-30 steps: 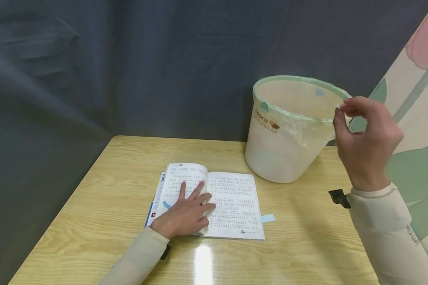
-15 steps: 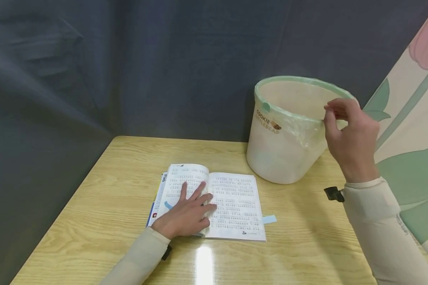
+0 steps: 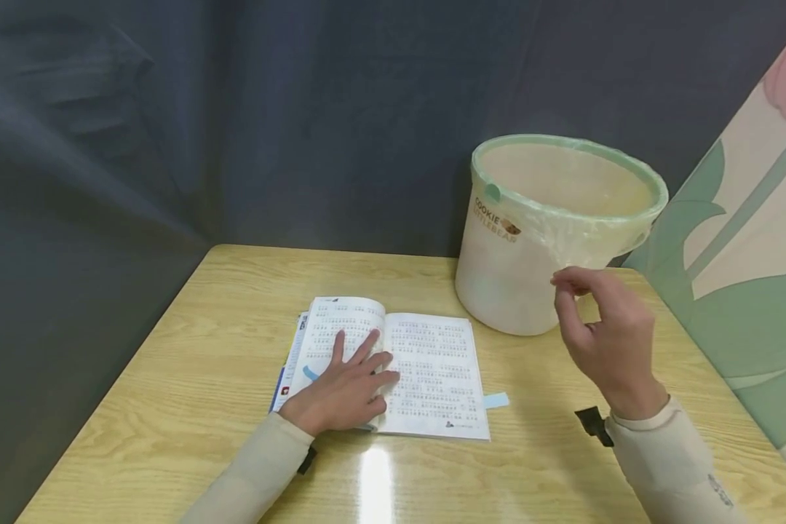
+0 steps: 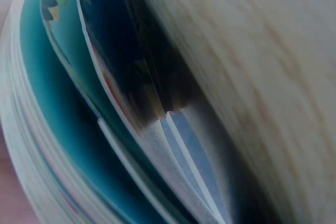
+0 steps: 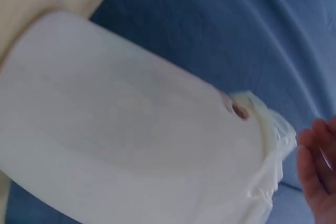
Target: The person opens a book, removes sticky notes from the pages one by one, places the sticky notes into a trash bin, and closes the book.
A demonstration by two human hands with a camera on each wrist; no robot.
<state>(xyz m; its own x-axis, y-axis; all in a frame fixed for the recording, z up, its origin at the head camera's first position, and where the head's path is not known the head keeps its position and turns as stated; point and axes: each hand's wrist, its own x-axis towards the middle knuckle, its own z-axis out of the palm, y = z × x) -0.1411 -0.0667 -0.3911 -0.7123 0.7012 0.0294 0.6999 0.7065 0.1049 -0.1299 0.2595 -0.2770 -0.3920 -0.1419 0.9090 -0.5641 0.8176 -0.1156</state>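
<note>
An open book (image 3: 432, 375) with printed text lies on the wooden table. Spread across its left page and gutter, my left hand (image 3: 340, 393) presses it flat with straight fingers. A blue paper strip (image 3: 495, 401) sticks out past the right page, and another blue strip (image 3: 310, 372) shows beside my left hand. My right hand (image 3: 612, 335) is in front of the bin (image 3: 511, 276), below its rim, thumb and index finger curled together at the tips. Nothing shows between those fingertips. In the right wrist view, the right hand's fingers (image 5: 312, 177) appear beside the bin's rim.
The pale bin has a green rim and a clear plastic liner (image 3: 566, 236) folded over it. A dark curtain (image 3: 367, 131) hangs behind the table (image 3: 164, 386). A floral wall panel (image 3: 753, 291) stands on the right. The left wrist view shows page edges (image 4: 58, 108) close up.
My right hand has come down and left from the bin's rim to below it, fingertips still together. A white speck at its fingertips earlier no longer shows. My left hand stays on the book.
</note>
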